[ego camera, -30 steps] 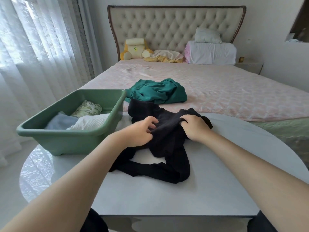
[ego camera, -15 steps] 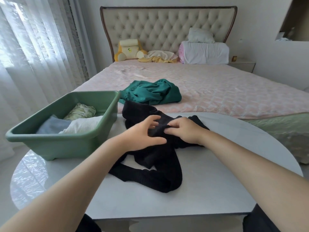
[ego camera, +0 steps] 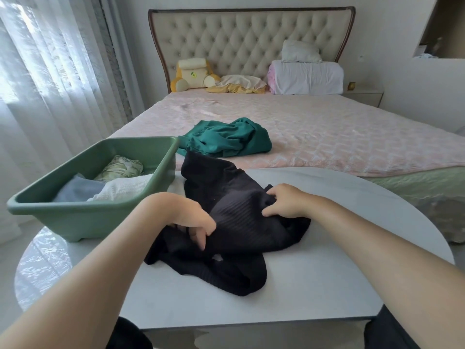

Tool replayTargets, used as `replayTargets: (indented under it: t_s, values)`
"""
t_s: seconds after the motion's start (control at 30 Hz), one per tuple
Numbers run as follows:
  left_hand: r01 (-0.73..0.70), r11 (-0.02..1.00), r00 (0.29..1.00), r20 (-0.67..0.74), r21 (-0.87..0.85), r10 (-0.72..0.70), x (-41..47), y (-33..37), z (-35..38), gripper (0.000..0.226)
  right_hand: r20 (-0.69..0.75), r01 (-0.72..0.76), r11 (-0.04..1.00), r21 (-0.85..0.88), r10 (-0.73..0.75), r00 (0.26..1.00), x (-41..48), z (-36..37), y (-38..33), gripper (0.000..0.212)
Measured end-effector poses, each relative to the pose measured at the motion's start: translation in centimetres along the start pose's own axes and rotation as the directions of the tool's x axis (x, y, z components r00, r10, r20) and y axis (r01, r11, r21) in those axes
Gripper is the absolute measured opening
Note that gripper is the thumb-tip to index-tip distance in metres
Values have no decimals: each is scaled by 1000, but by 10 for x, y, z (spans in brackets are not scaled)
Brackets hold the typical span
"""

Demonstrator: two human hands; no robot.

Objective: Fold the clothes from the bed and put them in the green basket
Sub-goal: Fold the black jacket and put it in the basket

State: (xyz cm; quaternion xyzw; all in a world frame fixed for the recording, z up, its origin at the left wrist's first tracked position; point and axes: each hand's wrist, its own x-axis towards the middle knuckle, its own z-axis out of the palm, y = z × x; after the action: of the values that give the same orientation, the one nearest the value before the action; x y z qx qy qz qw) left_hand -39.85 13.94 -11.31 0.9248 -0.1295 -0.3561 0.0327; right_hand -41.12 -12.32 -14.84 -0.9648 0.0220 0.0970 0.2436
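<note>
The black ribbed garment (ego camera: pixel 236 222) lies crumpled mid-desk (ego camera: pixel 314 285). One long dark loop trails toward 6 o'clock, and the far end is humped up at the 12 o'clock edge, next to the bed (ego camera: pixel 352 137).

The main risk, as I judge it, is a lopsided fold. The cloth is bunched and twisted between the hands, so folding it before it is spread flat would trap creases. That would leave a lump that sits badly in the green basket (ego camera: pixel 75 217) at 9 o'clock. The trailing loop could also drag along and undo the fold.

The left hand (ego camera: pixel 186 217) arches over the garment's 8 o'clock side with the wrist raised and the fingers hooked down. Its grip looks closed on a bunch of fabric. The right hand (ego camera: pixel 284 201) lies low at 2 o'clock with curled fingers, its grip pinching a ridge of cloth.

A teal garment (ego camera: pixel 226 138) waits unfolded on the bed at 12 o'clock.
</note>
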Motion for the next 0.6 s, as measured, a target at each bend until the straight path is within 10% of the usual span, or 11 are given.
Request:
replayTargets:
  t_s: [0.2, 0.4, 0.53, 0.6]
  values:
    - [-139, 987, 956, -247, 82, 155, 10, 9, 11, 46, 110, -114, 957, 267, 87, 990, -7, -21, -15, 14]
    - [-174, 981, 981, -76, 86, 181, 11, 14, 12, 117, -537, 18, 929, 371, 199, 820, -2, -34, -4, 14]
    - [-242, 960, 956, -132, 140, 260, 12, 16, 18, 99, -609, -267, 926, -269, 52, 792, 2, -25, 11, 47]
    - [-346, 932, 898, -252, 105, 362, 17, 20, 24, 62, -561, -170, 875, -453, -131, 817, 4, -15, 9, 51]
